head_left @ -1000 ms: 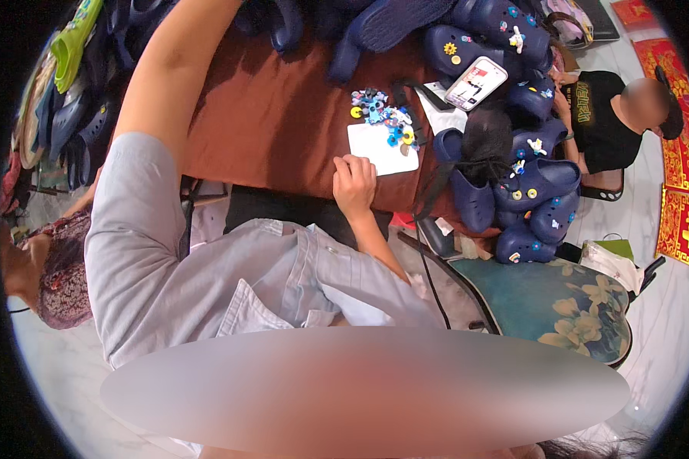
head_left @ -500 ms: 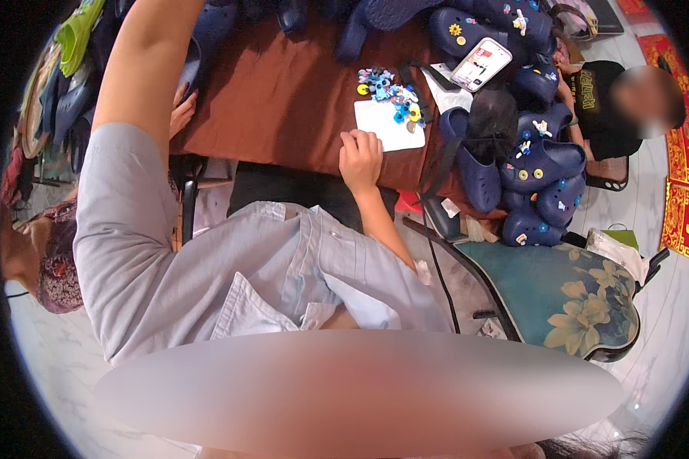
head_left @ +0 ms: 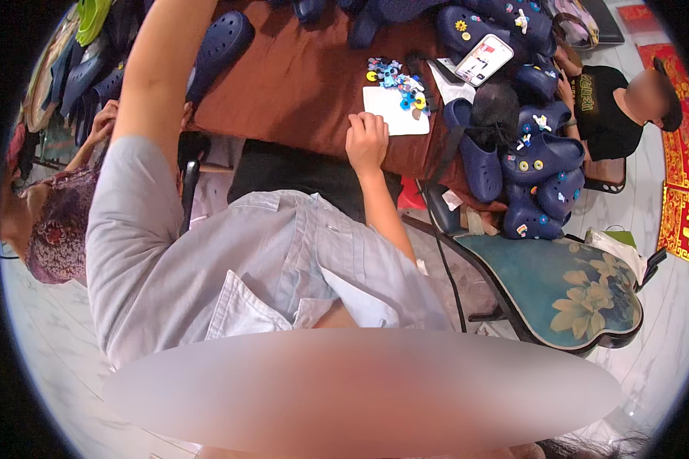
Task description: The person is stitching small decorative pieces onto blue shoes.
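Observation:
My left arm stretches forward past the top edge, so its hand is out of view. On the near edge of the brown cloth-covered table rests my right hand, its fingers curled under and closed. Whatever they might hold is hidden. Against its fingers lies a white card, and a cluster of small colourful shoe charms sits along the card's far side. Beside my left forearm is a plain navy clog. Several charm-decorated navy clogs are piled to the right of the card.
A phone with a lit screen leans on the clogs near a black bag. One person sits at the left, hands near a shoe pile; another person in black sits at the right. A floral-backed chair stands at near right.
The plain navy clog beside my forearm shows more fully, and the left person's hand has come away from it. One of their hands now shows by the left shoe pile. My right hand stays by the card.

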The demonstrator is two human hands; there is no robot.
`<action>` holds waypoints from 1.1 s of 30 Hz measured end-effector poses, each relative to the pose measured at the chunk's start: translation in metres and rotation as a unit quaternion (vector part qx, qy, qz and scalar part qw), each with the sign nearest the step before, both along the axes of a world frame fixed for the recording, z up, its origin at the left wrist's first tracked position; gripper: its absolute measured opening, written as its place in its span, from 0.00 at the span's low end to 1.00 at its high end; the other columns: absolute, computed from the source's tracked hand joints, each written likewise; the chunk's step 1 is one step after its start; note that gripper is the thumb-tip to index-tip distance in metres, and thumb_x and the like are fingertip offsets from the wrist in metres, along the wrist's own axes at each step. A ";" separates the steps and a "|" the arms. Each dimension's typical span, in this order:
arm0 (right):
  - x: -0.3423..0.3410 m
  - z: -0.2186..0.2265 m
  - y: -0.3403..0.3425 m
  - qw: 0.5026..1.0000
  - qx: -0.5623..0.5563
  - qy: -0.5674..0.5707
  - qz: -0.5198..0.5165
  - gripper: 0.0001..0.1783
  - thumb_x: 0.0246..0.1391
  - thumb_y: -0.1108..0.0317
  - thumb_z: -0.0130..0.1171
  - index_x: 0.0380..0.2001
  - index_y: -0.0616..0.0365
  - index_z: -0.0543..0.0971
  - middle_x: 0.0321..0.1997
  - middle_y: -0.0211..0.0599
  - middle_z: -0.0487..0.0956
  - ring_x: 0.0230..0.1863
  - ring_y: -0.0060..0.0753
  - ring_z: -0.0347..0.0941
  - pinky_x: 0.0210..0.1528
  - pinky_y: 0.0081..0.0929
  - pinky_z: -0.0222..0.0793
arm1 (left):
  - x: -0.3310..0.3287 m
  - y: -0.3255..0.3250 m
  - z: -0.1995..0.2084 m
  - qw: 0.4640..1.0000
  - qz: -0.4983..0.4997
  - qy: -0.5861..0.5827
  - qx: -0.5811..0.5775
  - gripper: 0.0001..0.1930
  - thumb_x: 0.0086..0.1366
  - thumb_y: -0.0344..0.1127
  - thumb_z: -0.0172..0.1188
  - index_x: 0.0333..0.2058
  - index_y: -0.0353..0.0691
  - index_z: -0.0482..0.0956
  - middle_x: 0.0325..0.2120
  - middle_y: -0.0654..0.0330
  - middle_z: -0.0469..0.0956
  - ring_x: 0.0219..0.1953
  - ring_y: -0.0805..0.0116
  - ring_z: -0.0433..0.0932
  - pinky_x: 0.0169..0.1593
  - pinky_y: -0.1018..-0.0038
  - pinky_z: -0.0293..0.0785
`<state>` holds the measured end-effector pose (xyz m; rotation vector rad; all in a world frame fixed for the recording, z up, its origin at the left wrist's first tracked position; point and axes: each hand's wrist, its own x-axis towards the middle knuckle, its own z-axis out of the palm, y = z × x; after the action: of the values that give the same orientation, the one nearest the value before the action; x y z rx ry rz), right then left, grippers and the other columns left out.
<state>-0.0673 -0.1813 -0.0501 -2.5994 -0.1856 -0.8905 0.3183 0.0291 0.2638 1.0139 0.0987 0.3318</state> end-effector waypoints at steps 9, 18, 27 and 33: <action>-0.002 -0.003 -0.001 1.000 -0.009 0.001 0.008 0.11 0.44 0.74 0.60 0.34 0.55 0.79 0.38 0.35 0.74 0.42 0.42 0.69 0.43 0.39 0.65 | -0.231 0.030 -0.161 0.982 -0.083 0.103 -0.133 0.10 0.62 0.31 0.58 0.41 0.34 0.77 0.40 0.53 0.78 0.40 0.56 0.79 0.44 0.64 0.78; -0.002 -0.004 -0.004 0.999 0.028 0.024 0.020 0.11 0.44 0.75 0.59 0.34 0.55 0.81 0.38 0.36 0.75 0.43 0.42 0.69 0.45 0.40 0.64 | -0.373 0.058 -0.264 0.974 -0.073 0.210 -0.044 0.18 0.68 0.37 0.51 0.52 0.34 0.67 0.46 0.53 0.72 0.48 0.58 0.75 0.52 0.56 0.73; -0.001 -0.004 -0.003 0.998 0.054 0.020 0.022 0.11 0.44 0.77 0.58 0.34 0.56 0.81 0.37 0.36 0.76 0.42 0.43 0.70 0.46 0.40 0.65 | -0.378 0.072 -0.286 0.968 -0.033 0.248 -0.020 0.15 0.69 0.39 0.52 0.46 0.34 0.67 0.45 0.54 0.71 0.49 0.60 0.73 0.53 0.56 0.73; -0.001 -0.003 -0.003 0.998 0.057 0.030 0.023 0.11 0.43 0.78 0.58 0.34 0.56 0.81 0.37 0.36 0.76 0.42 0.44 0.70 0.46 0.40 0.65 | -0.377 0.075 -0.289 0.957 -0.135 0.257 0.001 0.14 0.71 0.42 0.51 0.44 0.35 0.68 0.41 0.52 0.76 0.41 0.60 0.81 0.44 0.64 0.79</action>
<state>-0.0686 -0.1842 -0.0531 -2.5014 -0.1721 -0.7832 -0.0582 0.1044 -0.0254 1.0822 0.4253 -0.1885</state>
